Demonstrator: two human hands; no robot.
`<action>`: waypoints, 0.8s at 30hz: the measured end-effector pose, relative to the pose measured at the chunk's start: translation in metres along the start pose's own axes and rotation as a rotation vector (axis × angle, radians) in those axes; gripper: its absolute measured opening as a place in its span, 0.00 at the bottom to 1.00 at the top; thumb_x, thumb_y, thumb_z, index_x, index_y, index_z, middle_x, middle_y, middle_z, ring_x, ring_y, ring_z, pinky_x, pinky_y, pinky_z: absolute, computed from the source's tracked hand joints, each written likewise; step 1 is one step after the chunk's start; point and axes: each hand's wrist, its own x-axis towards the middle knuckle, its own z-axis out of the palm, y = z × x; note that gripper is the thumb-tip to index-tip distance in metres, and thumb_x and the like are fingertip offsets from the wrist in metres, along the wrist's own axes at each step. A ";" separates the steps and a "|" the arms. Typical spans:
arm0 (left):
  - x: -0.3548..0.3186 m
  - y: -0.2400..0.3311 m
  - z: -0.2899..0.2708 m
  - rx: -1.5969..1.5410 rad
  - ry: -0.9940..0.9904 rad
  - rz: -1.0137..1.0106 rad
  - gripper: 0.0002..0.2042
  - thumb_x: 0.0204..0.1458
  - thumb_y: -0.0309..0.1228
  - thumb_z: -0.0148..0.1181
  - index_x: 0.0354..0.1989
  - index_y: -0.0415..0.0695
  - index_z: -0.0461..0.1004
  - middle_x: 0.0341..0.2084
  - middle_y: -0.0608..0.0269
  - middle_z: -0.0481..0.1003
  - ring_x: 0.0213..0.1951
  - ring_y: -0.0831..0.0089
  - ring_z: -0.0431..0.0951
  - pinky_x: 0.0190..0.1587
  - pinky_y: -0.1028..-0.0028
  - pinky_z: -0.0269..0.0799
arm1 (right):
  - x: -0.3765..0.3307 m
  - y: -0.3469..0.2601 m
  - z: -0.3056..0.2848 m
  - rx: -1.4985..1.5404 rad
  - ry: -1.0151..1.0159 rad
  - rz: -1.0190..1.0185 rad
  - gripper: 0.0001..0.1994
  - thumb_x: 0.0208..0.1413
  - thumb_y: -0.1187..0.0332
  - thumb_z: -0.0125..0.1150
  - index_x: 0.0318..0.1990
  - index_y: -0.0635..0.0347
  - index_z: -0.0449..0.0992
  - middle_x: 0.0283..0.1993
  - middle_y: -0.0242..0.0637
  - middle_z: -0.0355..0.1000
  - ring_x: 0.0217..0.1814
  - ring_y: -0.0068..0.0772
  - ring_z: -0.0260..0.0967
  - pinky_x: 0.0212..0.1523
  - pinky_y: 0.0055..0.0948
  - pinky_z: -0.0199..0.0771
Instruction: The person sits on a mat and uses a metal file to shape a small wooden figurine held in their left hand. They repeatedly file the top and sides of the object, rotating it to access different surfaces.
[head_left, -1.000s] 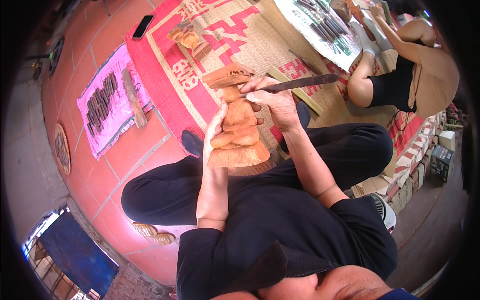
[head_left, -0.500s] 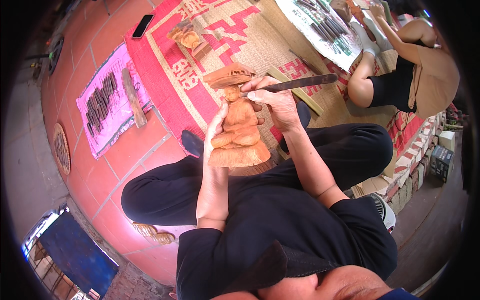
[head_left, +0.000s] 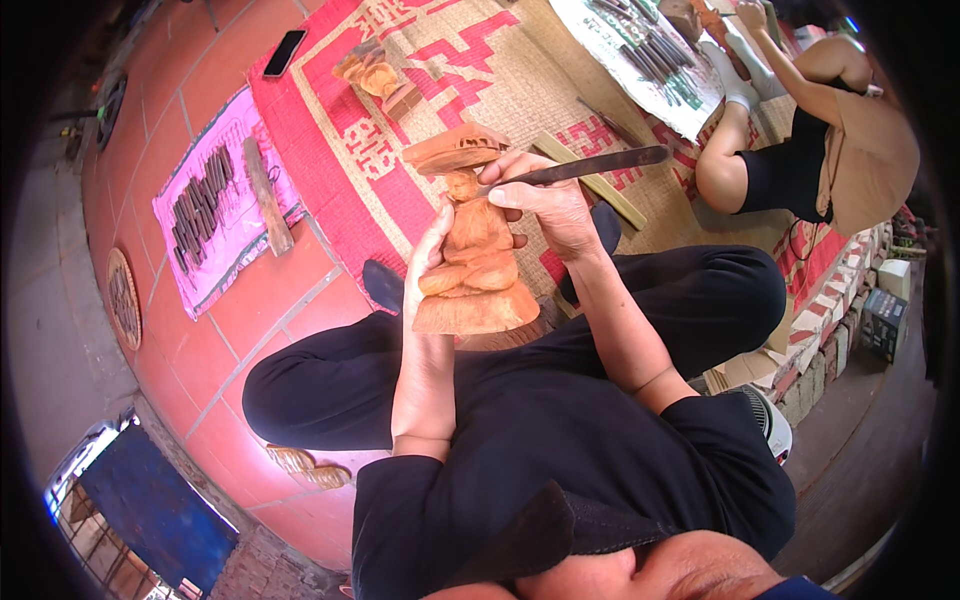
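In front of my lap an orange-brown wooden carved figure (head_left: 478, 237) stands nearly upright, broad at its base and topped by a wide, partly carved block. My left hand (head_left: 430, 245) grips it along its left side, most of the fingers hidden behind the wood. Between the fingers of my right hand (head_left: 548, 210) is a slim dark carving chisel (head_left: 600, 165), its handle pointing right. The chisel's working end meets the figure around the neck, just under the top block; my fingers hide part of the tip.
A pink cloth (head_left: 225, 210) with several small chisels and a wooden mallet (head_left: 266, 195) lies left. Ahead, a red-and-straw mat (head_left: 480, 80) bears another carving (head_left: 375, 75) and a phone (head_left: 286, 53). A co-worker (head_left: 860, 150) sits far right beside a sheet of tools (head_left: 650, 60).
The figure and both hands have shifted very slightly left. The chisel keeps its place at the figure's neck.
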 end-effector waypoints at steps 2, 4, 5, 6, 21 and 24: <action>0.002 -0.001 0.002 -0.001 0.042 0.005 0.26 0.60 0.48 0.44 0.56 0.38 0.63 0.43 0.47 0.72 0.39 0.55 0.77 0.37 0.64 0.80 | 0.001 0.003 0.000 -0.076 0.023 -0.005 0.05 0.44 0.75 0.65 0.28 0.64 0.75 0.33 0.37 0.73 0.24 0.21 0.64 0.26 0.20 0.65; 0.002 -0.001 -0.001 0.007 0.029 -0.006 0.26 0.60 0.49 0.44 0.56 0.38 0.63 0.43 0.46 0.72 0.40 0.54 0.77 0.36 0.63 0.80 | 0.001 0.005 -0.002 -0.080 0.034 0.018 0.05 0.45 0.74 0.65 0.27 0.64 0.74 0.37 0.39 0.72 0.25 0.21 0.63 0.28 0.21 0.65; 0.003 -0.002 -0.003 0.011 0.021 -0.012 0.26 0.60 0.49 0.44 0.56 0.38 0.63 0.43 0.46 0.72 0.40 0.53 0.77 0.35 0.63 0.80 | 0.001 0.005 -0.003 -0.082 0.041 0.029 0.05 0.45 0.74 0.65 0.26 0.64 0.74 0.39 0.41 0.71 0.26 0.22 0.63 0.29 0.22 0.66; 0.004 -0.001 -0.005 0.017 0.000 -0.024 0.26 0.60 0.49 0.45 0.56 0.38 0.62 0.44 0.47 0.72 0.40 0.54 0.77 0.37 0.63 0.80 | 0.001 0.004 -0.005 -0.018 0.030 0.031 0.05 0.45 0.74 0.65 0.26 0.63 0.74 0.39 0.40 0.71 0.26 0.21 0.63 0.29 0.21 0.66; 0.000 0.005 -0.002 0.061 0.201 0.008 0.28 0.56 0.46 0.55 0.59 0.41 0.59 0.46 0.52 0.71 0.44 0.63 0.76 0.46 0.65 0.76 | 0.002 0.012 -0.006 -0.257 -0.027 -0.161 0.03 0.46 0.78 0.64 0.26 0.64 0.75 0.39 0.36 0.72 0.33 0.20 0.67 0.36 0.20 0.66; -0.001 0.007 -0.004 0.083 0.197 -0.014 0.28 0.56 0.45 0.55 0.59 0.41 0.58 0.47 0.52 0.70 0.45 0.63 0.75 0.46 0.65 0.75 | 0.002 0.011 -0.006 -0.112 0.014 -0.071 0.03 0.46 0.77 0.64 0.26 0.64 0.75 0.38 0.36 0.73 0.34 0.20 0.68 0.37 0.20 0.66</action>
